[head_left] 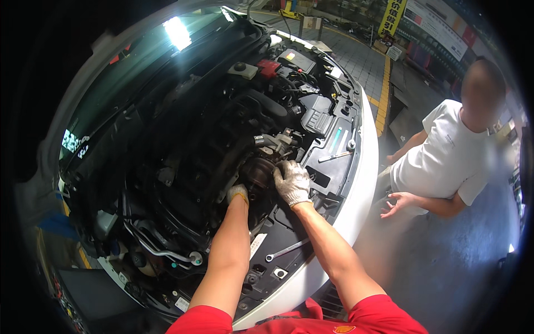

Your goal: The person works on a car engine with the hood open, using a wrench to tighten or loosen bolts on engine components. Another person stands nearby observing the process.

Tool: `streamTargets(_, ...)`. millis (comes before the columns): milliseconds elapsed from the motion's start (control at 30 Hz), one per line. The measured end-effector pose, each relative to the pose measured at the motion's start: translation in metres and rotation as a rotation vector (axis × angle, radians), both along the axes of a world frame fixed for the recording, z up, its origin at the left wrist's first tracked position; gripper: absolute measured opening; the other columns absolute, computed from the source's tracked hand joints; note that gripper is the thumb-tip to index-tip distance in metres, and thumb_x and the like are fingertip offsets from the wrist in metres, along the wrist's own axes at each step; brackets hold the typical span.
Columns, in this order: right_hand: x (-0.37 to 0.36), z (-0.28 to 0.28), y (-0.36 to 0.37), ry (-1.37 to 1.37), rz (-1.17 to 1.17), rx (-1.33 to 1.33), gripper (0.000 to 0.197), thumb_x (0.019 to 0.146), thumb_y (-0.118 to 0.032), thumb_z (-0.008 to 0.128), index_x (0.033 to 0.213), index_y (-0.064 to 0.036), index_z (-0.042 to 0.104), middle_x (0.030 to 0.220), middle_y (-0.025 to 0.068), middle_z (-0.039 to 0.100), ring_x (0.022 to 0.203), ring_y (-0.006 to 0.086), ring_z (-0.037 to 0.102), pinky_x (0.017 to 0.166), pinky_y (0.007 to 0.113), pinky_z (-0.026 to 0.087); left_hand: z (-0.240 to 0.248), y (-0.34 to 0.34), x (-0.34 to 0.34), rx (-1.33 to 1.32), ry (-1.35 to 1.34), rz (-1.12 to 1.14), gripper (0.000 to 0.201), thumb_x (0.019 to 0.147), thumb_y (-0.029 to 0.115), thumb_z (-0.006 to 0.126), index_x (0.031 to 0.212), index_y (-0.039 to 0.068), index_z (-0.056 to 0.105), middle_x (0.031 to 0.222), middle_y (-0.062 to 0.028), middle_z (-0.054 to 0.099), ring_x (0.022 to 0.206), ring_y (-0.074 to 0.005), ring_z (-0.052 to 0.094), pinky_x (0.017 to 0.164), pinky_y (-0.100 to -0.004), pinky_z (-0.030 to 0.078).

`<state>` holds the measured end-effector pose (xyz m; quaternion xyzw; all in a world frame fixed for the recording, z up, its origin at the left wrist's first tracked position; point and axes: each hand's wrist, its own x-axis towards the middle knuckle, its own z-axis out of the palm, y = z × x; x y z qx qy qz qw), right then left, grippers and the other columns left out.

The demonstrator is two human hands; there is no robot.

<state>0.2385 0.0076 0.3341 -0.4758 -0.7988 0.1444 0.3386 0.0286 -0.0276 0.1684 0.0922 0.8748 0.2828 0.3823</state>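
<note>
round dark engine part (257,173) sits low at the front middle of the open engine bay (183,139), just below a metal hose clamp fitting (276,142), and both gloved hands are on it. left hand (237,193) reaches in from below, glove tucked against the part's lower left edge; most of it is buried in shadow, so i cannot tell whether the fingers are curled or spread. right hand (292,182) is laid over the part's right side, fingers (282,168) bent and closed down around its rim, gripping it. both bare forearms stretch up from red sleeves at the bottom edge. a spanner (286,250) lies loose on the black front panel between the two arms, near the white bumper edge (356,211). off to the right, well apart, another person in a white shirt (445,156) stands beside the car, one hand (397,203) held open, palm up. bright lamp (177,30) glares at the top.
</note>
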Motion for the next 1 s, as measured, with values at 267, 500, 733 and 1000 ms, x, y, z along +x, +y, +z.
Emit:
streamTargets(267,0.000,-0.001,0.002,0.010,0.004,0.024,0.023,0.095,-0.032,0.073,0.103,-0.0108,0.076,0.103,0.0156,0.074,0.100,0.0384,0.071,0.091,0.052,0.055,0.002,-0.010,0.014,0.145,0.042,0.196,0.066,0.101,0.048,0.058,0.126,-0.010,0.073,0.128,-0.0298,0.075,0.119,-0.0384,0.075,0.098,-0.0460,0.058)
streamTargets(500,-0.009,0.002,-0.007,-0.001,0.021,-0.015,0.025,0.095,-0.033,0.073,0.107,-0.0112,0.076,0.105,0.0154,0.075,0.102,0.0388,0.071,0.093,0.052,0.054,-0.015,-0.017,-0.008,0.087,0.400,0.034,0.069,0.105,0.056,0.051,0.131,-0.004,0.074,0.135,-0.0279,0.072,0.126,-0.0438,0.070,0.103,-0.0506,0.056)
streamTargets(733,-0.001,-0.008,0.002,0.024,0.023,0.087,0.022,0.096,-0.032,0.072,0.104,-0.0118,0.076,0.102,0.0149,0.074,0.099,0.0376,0.071,0.089,0.052,0.054,0.044,-0.023,0.025,0.087,0.420,-0.058,0.074,0.108,0.064,0.042,0.132,0.004,0.076,0.132,-0.0251,0.074,0.122,-0.0448,0.071,0.102,-0.0519,0.057)
streamTargets(1000,0.000,-0.005,0.002,-0.023,0.028,0.029,0.021,0.096,-0.028,0.073,0.108,-0.0103,0.077,0.106,0.0143,0.075,0.104,0.0377,0.071,0.092,0.050,0.055,0.030,-0.019,0.023,0.059,0.338,-0.082,0.076,0.109,0.064,0.039,0.144,0.004,0.069,0.146,-0.0255,0.067,0.133,-0.0440,0.065,0.113,-0.0505,0.051)
